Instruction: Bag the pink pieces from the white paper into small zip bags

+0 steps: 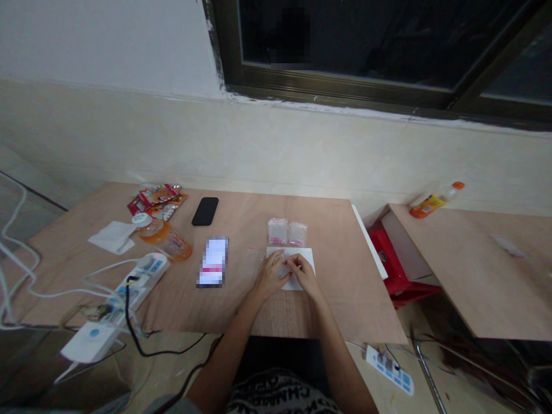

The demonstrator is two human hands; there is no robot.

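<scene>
My left hand (pixel 271 276) and my right hand (pixel 304 272) meet over a white sheet of paper (pixel 307 255) near the front of the table. The fingertips of my right hand are pinched together against those of my left, whose fingers are bent. Whatever lies between them is too small to make out. Just beyond the paper are two small clear zip bags, the left bag (pixel 277 231) and the right bag (pixel 297 233), with tiny pink pieces at the bottom. A thin clear plastic bag (pixel 255 256) lies flat beside my left hand.
To the left are a lit phone (pixel 213 261), a dark phone (pixel 205 211), an orange drink bottle (pixel 168 240) on its side, a tissue (pixel 112 237), snack wrappers (pixel 157 200) and a power strip (pixel 125 302) with cables. Right of the table stand a red stool (pixel 390 261) and another table (pixel 478 259).
</scene>
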